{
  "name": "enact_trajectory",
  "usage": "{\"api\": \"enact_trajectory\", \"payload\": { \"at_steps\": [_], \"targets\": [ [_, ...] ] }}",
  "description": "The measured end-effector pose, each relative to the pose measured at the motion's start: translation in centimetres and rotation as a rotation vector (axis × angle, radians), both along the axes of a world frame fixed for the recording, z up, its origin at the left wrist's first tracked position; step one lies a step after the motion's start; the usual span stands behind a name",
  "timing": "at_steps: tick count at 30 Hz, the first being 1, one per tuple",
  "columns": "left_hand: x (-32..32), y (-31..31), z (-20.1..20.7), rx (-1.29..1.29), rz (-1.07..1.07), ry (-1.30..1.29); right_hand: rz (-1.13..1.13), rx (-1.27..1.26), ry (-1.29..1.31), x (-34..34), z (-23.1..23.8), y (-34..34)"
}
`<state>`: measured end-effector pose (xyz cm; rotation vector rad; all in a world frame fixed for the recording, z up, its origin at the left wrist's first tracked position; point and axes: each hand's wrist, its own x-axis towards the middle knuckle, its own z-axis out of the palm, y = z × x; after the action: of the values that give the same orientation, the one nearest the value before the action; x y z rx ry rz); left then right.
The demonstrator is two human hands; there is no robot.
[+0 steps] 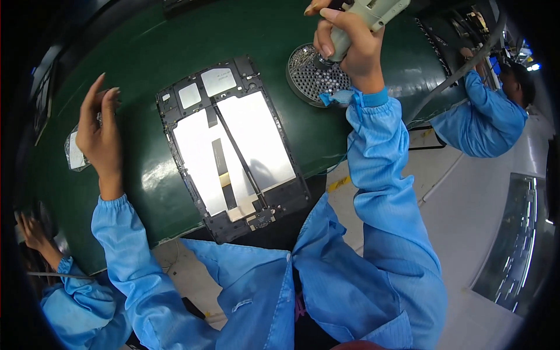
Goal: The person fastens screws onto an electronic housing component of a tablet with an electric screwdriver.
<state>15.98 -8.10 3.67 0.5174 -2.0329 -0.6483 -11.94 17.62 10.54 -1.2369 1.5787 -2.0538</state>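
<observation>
My right hand (364,49) is wrapped round a pale grey-green electric screwdriver (380,11). Its nose points down onto a round tray (303,88) whose perforated top carries many small metal screws; the very tip is hidden. To the left of the tray, an opened tablet body (233,116) lies at a slant, showing silver battery panels, a dark frame and a small circuit board at its near end. My left hand (100,137) is raised at the left with fingers apart, holding nothing. Just beside it sits a clear plastic packet (76,153) with something white.
The green work mat (157,44) covers the bench. A grey cable (461,81) runs along the right side. One co-worker in a blue smock (487,128) sits at the right; another person's hand (39,236) is at the lower left, near the bench edge.
</observation>
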Motion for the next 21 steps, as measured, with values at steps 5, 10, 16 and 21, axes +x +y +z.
{"api": "enact_trajectory", "payload": {
  "at_steps": [5,10,16,21],
  "targets": [
    [-0.4,-0.2,-0.4,-0.199,-0.044,-0.007,-0.050,-0.031,-0.028,-0.7,-0.5,0.0],
    [0.2,-0.7,-0.9,-0.078,-0.025,0.034,-0.042,-0.053,-0.023,-1.0,-0.9,-0.4],
    [-0.4,0.4,-1.0,0.132,-0.075,0.061,-0.051,-0.057,-0.042,-1.0,-1.2,-0.7],
    [-0.3,0.3,-0.9,0.161,-0.072,0.063,-0.077,-0.033,0.000,-1.3,-1.5,-0.8]
  ]
}}
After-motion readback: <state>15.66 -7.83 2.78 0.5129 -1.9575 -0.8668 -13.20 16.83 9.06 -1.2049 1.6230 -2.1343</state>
